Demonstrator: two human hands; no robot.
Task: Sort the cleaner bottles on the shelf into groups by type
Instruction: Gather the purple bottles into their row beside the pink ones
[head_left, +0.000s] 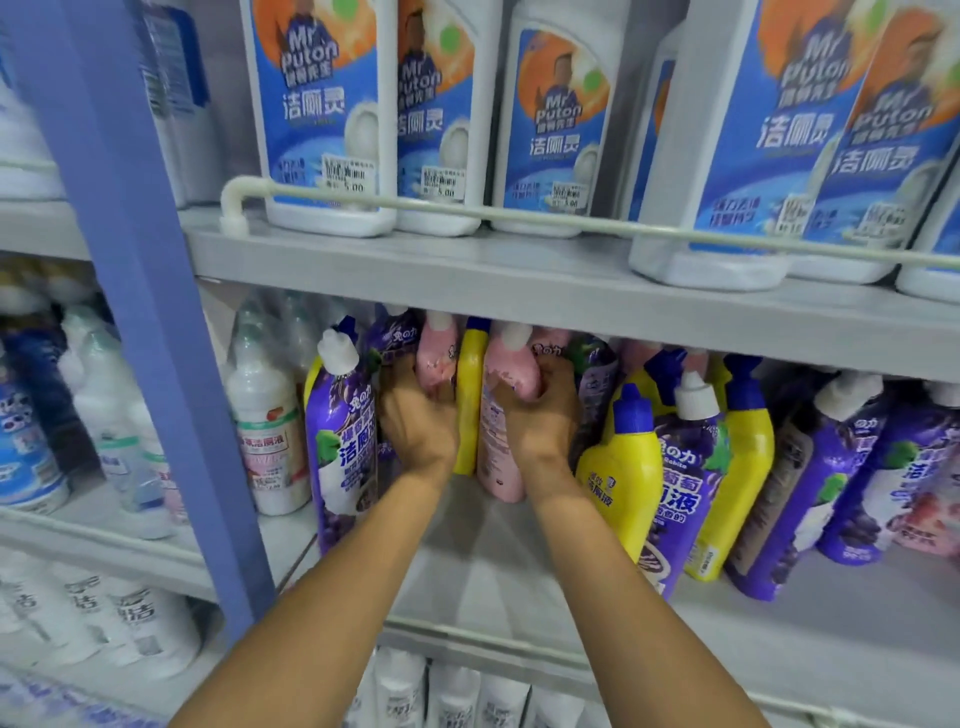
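Observation:
On the middle shelf (467, 561) stand purple, yellow and pink cleaner bottles mixed together. My left hand (418, 415) reaches in and grips a pink bottle (435, 358) near its neck. My right hand (543, 410) grips a second pink bottle (493, 457) just right of it. A yellow bottle (469, 395) stands between the two hands. A purple bottle (340, 441) with a white cap stands at the left of my left hand. Yellow bottles (623, 478) and purple bottles (680, 499) crowd the right side.
White bottles with blue Mr Puton labels (322, 114) fill the upper shelf behind a white rail (467, 210). A blue upright post (135, 291) divides the unit. A white bottle (267, 436) stands left of the purple one. More white bottles (447, 691) sit below.

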